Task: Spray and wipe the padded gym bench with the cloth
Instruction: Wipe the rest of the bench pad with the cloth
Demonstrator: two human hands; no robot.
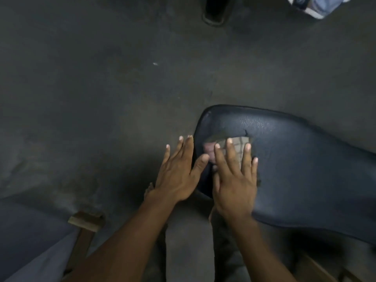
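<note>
**Right palm flat on cloth at bench end, left hand bracing the edge**

- Padded bench: dark vinyl, runs from centre frame out to the right. Rounded end faces the person.
- Cloth: checked, pale, lies on the bench top near that rounded end. Mostly hidden under the right hand.
- Right hand: fingers spread, palm down, pressing the cloth flat. No pinch, no bunching. Reads as a wiping hold, since a flat palm puts more cloth on the vinyl.
- Left hand: fingers open and extended, thumb touching the bench's left edge, rest of the hand over the floor. Holds nothing. Likely steadying the pad against the wiping push.
- Both forearms reach forward, roughly parallel, wrists straight.
- No spray bottle in view. Can't tell if the surface is wet.
- Motion blur on hands.
</note>
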